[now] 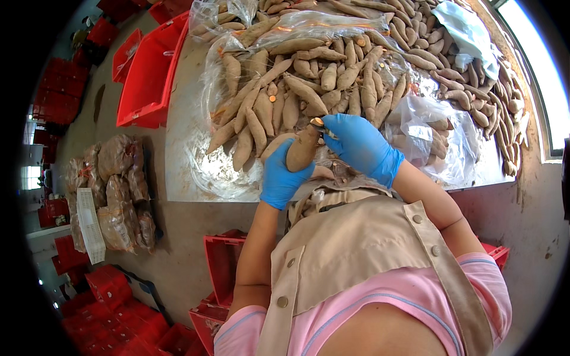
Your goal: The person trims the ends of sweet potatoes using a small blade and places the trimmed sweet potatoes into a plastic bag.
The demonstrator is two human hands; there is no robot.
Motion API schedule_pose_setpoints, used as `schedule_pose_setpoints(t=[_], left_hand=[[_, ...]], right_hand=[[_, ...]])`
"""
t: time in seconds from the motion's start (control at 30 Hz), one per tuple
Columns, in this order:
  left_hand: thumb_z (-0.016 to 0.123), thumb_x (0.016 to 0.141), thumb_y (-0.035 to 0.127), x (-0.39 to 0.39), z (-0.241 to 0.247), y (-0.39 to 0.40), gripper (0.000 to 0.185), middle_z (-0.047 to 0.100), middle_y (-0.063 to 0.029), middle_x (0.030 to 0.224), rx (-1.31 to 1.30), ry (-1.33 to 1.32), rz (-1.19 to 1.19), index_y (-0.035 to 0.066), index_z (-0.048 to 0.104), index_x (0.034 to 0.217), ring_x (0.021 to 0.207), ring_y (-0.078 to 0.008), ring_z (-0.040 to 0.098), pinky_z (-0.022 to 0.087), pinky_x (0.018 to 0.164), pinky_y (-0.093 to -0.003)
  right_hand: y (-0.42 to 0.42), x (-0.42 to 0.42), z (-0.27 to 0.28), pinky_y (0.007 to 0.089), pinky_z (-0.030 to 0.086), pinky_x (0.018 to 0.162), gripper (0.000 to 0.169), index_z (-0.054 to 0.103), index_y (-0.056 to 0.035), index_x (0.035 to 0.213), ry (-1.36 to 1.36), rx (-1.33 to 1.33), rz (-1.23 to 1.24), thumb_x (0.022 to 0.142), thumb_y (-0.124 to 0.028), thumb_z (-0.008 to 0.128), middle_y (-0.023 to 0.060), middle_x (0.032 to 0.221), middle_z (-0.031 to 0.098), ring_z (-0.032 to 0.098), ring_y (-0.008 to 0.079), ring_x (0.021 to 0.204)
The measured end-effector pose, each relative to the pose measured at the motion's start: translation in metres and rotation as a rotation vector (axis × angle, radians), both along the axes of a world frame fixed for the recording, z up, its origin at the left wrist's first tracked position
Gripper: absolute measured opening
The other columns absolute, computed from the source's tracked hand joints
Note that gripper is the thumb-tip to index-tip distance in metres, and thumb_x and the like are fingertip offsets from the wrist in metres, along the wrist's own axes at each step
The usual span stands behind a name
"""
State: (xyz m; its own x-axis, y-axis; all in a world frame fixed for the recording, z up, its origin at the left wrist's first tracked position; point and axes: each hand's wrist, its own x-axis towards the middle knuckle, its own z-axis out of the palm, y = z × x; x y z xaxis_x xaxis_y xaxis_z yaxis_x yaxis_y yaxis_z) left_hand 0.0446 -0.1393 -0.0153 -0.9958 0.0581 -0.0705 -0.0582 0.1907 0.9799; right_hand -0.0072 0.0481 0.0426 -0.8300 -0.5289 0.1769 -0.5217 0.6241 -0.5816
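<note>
My left hand (285, 178), in a blue glove, grips a brown sweet potato (303, 149) held upright just above the near edge of the metal table (182, 178). At the top end of this root, where orange flesh shows, my right hand (358, 144), gloved too, holds a small cutting tool (327, 130); the fingers hide most of it. Beyond both hands lies a heap of sweet potatoes (307, 93) on opened clear plastic, some with orange cut ends. A clear plastic bag (434, 138) with more roots stands right of my right hand.
An open red plastic crate (149, 75) stands at the table's left side. Filled bags (118, 191) are stacked on the floor at left. More red crates (222, 262) are near my left elbow. A larger heap of roots (485, 98) reaches the wall and window at right, partly under a pale plastic sheet (467, 35).
</note>
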Motion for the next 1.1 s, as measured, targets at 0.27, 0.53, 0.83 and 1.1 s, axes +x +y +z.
schedule_pose_setpoints(t=[0.27,0.53,0.83,1.1], left_hand=[[0.075,0.069,0.013,-0.009,0.012,-0.007,0.039,0.062,-0.0054,0.085,0.324,-0.088,0.043,0.002,0.058,0.102,0.073,-0.0123,0.060,0.049,0.062,-0.0265],[0.068,0.071,0.003,-0.009,0.006,-0.002,0.030,0.058,-0.0077,0.075,0.610,-0.322,-0.020,0.001,0.054,0.097,0.055,-0.0156,0.056,0.045,0.046,-0.0266],[0.063,0.072,0.010,0.002,0.007,-0.004,0.034,0.054,-0.0117,0.067,0.862,-0.482,-0.098,-0.001,0.053,0.102,0.046,-0.0173,0.050,0.040,0.039,-0.0265],[0.065,0.073,0.013,0.004,0.009,-0.004,0.040,0.053,-0.0105,0.066,0.874,-0.461,-0.136,0.000,0.050,0.107,0.043,-0.0173,0.048,0.040,0.037,-0.0259]], right_hand=[[0.024,-0.025,-0.063,0.0417,0.048,0.069,0.024,0.060,-0.0005,0.092,-0.393,0.009,-0.150,0.085,-0.023,0.056,0.0210,0.083,0.062,0.059,0.0386,0.079],[-0.026,-0.013,0.006,0.0334,0.046,0.065,0.027,0.054,-0.0016,0.096,-0.131,-0.319,-0.034,0.083,-0.023,0.064,0.0127,0.077,0.057,0.057,0.0236,0.068],[-0.034,-0.015,0.000,0.0367,0.044,0.062,0.020,0.052,-0.0009,0.094,-0.167,-0.346,-0.052,0.082,-0.015,0.060,0.0199,0.076,0.056,0.053,0.0359,0.068],[-0.030,-0.022,-0.012,0.0356,0.046,0.060,0.017,0.058,-0.0006,0.088,-0.196,-0.285,-0.028,0.083,-0.016,0.058,0.0202,0.078,0.059,0.054,0.0331,0.062]])
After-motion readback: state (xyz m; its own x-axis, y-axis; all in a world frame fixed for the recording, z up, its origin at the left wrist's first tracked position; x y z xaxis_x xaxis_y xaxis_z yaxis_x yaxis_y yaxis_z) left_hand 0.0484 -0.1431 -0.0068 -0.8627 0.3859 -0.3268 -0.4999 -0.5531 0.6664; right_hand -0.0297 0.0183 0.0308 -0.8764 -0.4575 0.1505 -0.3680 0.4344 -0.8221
